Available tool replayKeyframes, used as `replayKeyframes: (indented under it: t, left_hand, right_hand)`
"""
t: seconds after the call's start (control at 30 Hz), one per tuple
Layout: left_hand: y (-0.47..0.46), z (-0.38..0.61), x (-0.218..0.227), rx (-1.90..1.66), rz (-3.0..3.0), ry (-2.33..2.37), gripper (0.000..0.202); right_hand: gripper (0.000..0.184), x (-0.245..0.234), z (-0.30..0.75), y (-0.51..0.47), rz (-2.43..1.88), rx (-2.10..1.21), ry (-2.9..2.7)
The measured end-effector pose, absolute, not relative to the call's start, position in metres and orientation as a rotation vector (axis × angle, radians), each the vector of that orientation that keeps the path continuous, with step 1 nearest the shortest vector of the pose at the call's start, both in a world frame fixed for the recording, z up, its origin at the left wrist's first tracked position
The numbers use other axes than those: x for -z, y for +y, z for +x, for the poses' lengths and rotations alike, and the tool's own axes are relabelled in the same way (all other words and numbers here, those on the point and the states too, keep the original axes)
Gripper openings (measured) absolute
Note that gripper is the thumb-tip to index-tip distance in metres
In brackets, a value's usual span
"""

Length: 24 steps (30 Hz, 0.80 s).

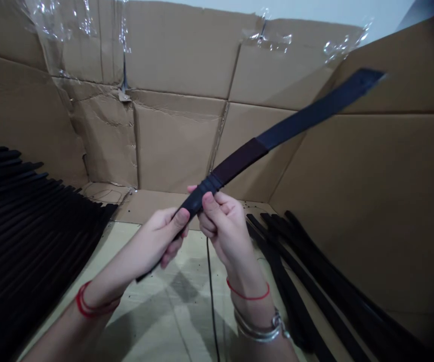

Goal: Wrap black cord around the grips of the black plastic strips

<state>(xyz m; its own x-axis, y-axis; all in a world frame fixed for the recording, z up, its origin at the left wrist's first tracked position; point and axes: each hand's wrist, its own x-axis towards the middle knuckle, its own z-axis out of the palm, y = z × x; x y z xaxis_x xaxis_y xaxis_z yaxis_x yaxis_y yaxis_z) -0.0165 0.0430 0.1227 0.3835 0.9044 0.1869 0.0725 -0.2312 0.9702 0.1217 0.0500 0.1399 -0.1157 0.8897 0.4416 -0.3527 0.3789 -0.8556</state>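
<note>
We find the person's two bare hands at lower centre of the frame, both closed on a single long black strip [315, 113]. The left hand [156, 241] grips the strip's lower portion between thumb and curled fingers, and the right hand [224, 226] sits just beside it, its thumb pressed on the ribbed section [202, 195] and its fingers wrapped behind. Neither hand is open, and the two are nearly touching. The strip runs in a shallow curve from a short tail below the left hand up toward the upper right of the frame, its flat end held clear of everything in the air. Above the ribbed section we record a dark maroon sleeve [241, 160], which gives way to plain black strip. A red string [89, 304] circles the left wrist; a second red string [249, 294] and a silver bangle [262, 327] are on the right wrist. Beneath the hands lies a pale board [172, 311] with dark specks scattered on it and a thin black cable [211, 296] crossing it. At left of the frame a fanned stack of black strips [24, 226] lies in close rows; at lower right a looser group of black strips [307, 281] lies at an angle. Corrugated cardboard sheets [179, 55] line the back and sides, joined with clear tape [55, 20].
</note>
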Motion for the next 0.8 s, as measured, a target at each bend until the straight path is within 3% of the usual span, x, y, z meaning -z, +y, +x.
replayKeyframes:
  t: [0.07,0.2,0.3,0.37,0.47,0.53,0.63,0.7,0.8]
  left_hand:
    - [0.044,-0.014,-0.122,-0.882,1.599,0.805,0.066]
    - [0.045,-0.017,-0.123,-1.300,1.813,1.173,0.049]
    - [0.046,-0.025,-0.126,-1.014,1.776,0.904,0.052]
    - [0.046,-0.028,-0.128,-0.910,1.723,0.727,0.052]
    - [0.041,-0.025,-0.129,-1.198,1.879,0.968,0.045]
    - [0.036,-0.023,-0.129,-1.354,1.964,1.194,0.046]
    - [0.032,-0.022,-0.129,-1.066,1.882,1.056,0.061]
    - [0.034,-0.020,-0.127,-0.964,1.821,0.967,0.065]
    - [0.037,-0.014,-0.124,-1.315,1.915,1.243,0.050]
  right_hand:
    - [0.037,-0.139,0.120,0.049,-0.607,-1.110,-1.259]
    - [0.040,-0.138,0.121,0.049,-0.632,-1.025,-1.152]
    - [0.040,-0.140,0.124,0.048,-0.585,-1.217,-1.277]
    - [0.038,-0.141,0.124,0.046,-0.595,-1.123,-1.299]
    - [0.035,-0.142,0.120,0.042,-0.667,-0.889,-1.209]
    - [0.035,-0.143,0.120,0.042,-0.676,-0.932,-1.216]
    - [0.033,-0.143,0.124,0.044,-0.633,-1.092,-1.314]
    - [0.032,-0.142,0.125,0.045,-0.618,-1.015,-1.289]
    - [0.028,-0.141,0.124,0.047,-0.597,-0.956,-1.200]
